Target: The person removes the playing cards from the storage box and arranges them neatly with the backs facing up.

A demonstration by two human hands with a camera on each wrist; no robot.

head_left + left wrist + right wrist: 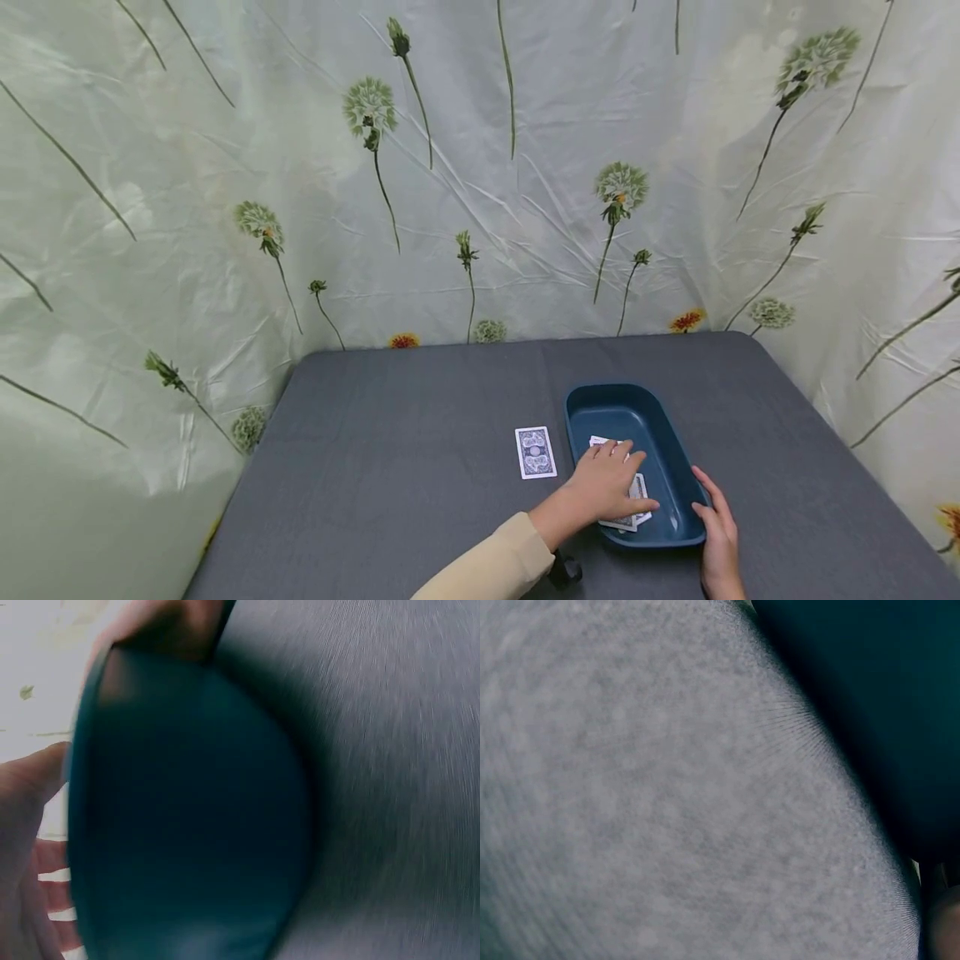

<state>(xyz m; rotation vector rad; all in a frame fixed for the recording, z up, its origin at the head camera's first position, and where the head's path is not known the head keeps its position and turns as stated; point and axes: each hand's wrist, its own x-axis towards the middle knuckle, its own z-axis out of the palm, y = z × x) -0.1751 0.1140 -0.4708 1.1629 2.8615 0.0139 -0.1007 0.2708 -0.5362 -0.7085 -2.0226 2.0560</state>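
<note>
A deep blue plastic tray sits on the grey table, with several playing cards lying in its near left part. Over those cards my left hand is held palm down with its fingers spread, hiding much of them. At the tray's near right corner my right hand grips the rim, thumb at the edge and fingers along the outer wall. One playing card with a blue patterned back lies on the table just left of the tray. The tray's dark wall fills much of the left wrist view.
The grey cloth-covered table stretches left of the card and behind the tray. A pale curtain printed with dandelions hangs around its back and sides. A black strap is at my left wrist, below a beige sleeve.
</note>
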